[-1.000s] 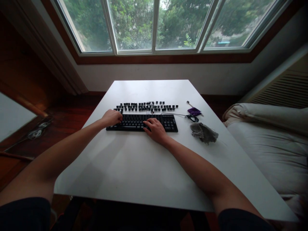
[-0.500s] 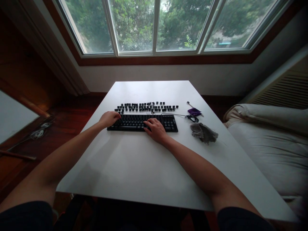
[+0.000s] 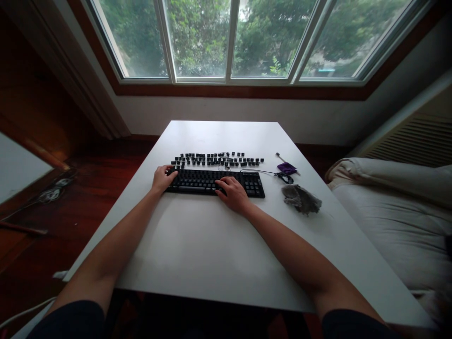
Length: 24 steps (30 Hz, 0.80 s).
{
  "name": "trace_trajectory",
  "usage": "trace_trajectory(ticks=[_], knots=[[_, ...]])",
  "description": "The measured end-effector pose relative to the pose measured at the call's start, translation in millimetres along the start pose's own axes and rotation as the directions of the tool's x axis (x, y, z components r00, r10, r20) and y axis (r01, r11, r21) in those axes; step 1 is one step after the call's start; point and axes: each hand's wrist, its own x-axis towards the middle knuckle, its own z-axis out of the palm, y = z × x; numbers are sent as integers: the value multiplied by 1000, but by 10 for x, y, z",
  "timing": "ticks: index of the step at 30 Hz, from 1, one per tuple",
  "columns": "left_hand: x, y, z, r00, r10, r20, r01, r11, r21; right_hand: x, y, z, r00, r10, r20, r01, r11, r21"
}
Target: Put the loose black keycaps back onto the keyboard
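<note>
A black keyboard (image 3: 197,180) lies across the white table. My left hand (image 3: 163,180) is at its left end, thumb over the top and fingers curled around the edge; the fingertips are partly hidden. On the middle-right keys rests my right hand (image 3: 232,192), fingers apart, thumb close to the keyboard's front edge. Beyond the keyboard, several loose black keycaps (image 3: 212,160) are spread in rough rows. A thin cable (image 3: 284,178) runs from the keyboard's back and lies bundled at its right.
On the table's right lie a crumpled grey cloth (image 3: 302,199), a purple cloth (image 3: 286,168) and a small thin-handled brush-like tool (image 3: 280,156). A pale sofa (image 3: 384,212) stands to the right of the white table (image 3: 176,254). Windows (image 3: 261,42) are beyond it.
My left hand has shifted from over the left keys to the keyboard's left end, and my left forearm has swung inward. My right hand stays on the same keys. The view has shifted slightly.
</note>
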Motion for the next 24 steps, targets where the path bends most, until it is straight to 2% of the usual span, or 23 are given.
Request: trace_trajectory(ticks=[7,15,18,21,24], knots=[[-16,138,-7,997,6,77,-21,981,193,26,17,26,1000,-2,0,2,1000,-23],[-86,175,-39,996,38,82,-54,977,208,44,7,38,1000,5,10,-4,999,-34],[-54,83,-23,999,28,31,-31,994,106,66,-7,14,1000,12,22,-11,999,-30],[10,-48,1,998,-42,-43,39,997,-65,103,-61,-10,999,34,29,-33,998,-47],[65,-142,19,996,-62,-66,55,993,-103,174,-171,-9,999,36,38,-33,997,-72]])
